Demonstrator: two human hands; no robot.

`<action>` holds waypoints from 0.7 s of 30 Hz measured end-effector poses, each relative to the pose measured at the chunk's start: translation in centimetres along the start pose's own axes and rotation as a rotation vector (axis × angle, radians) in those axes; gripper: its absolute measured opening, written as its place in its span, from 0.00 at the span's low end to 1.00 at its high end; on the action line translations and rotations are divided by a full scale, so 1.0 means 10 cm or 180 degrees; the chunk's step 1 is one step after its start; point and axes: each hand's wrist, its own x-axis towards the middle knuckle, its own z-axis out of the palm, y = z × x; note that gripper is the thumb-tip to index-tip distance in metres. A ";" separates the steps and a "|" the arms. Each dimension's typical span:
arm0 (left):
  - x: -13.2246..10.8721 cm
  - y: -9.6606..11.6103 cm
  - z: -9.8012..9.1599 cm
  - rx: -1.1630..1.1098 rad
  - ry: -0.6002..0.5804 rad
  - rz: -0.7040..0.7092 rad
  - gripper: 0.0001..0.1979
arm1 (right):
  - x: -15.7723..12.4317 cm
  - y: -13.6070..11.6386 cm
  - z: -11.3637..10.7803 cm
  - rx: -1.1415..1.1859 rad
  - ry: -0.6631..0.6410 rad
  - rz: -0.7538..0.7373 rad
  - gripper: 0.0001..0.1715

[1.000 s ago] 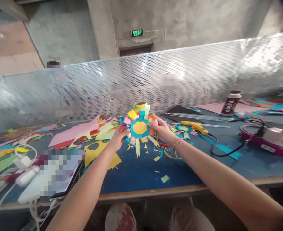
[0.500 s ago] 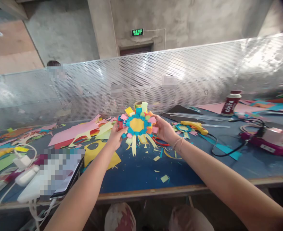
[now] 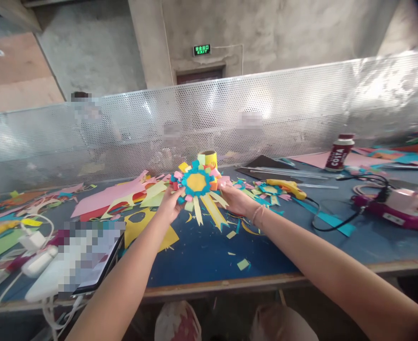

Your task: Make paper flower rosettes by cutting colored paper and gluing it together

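A paper rosette (image 3: 196, 183) with a yellow centre, blue ring, coloured loops and pale yellow tails is held up above the blue table. My left hand (image 3: 171, 202) grips its left edge between thumb and fingers. At its right side, my right hand (image 3: 234, 199) has its fingers closed on the edge by the pink loops; the fingertips are partly hidden. Just behind the rosette stands a yellow tape roll (image 3: 209, 160). A second, smaller paper flower (image 3: 270, 190) lies on the table to the right, beside a yellow glue gun (image 3: 289, 187).
Pink paper (image 3: 109, 195) and cut yellow paper (image 3: 148, 227) lie on the left, near a tablet (image 3: 98, 265) with cables. A Costa bottle (image 3: 339, 154), clear sticks (image 3: 294, 173) and a purple power strip (image 3: 394, 213) are on the right. A perforated metal screen (image 3: 294, 104) stands behind.
The rosette has shifted slightly left and tilted, and its tails now show longer, pointing down and right. My right hand has lowered a little. More of the tape roll shows.
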 end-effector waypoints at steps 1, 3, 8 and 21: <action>-0.01 0.00 0.00 0.0014 -0.0047 0.0028 0.23 | 0.01 0.02 -0.01 0.0027 0.0131 0.0011 0.21; -0.03 0.00 0.02 0.0040 -0.0161 0.0109 0.26 | 0.02 0.04 -0.03 0.0052 0.0267 0.0079 0.21; -0.07 0.00 0.03 0.0140 -0.0293 0.0300 0.29 | 0.03 0.04 0.08 0.0054 0.0567 -0.0062 0.16; 0.05 -0.05 -0.10 0.0117 -0.0183 -0.0164 0.22 | 0.05 -0.30 -0.50 -0.1044 0.1556 -0.1330 0.22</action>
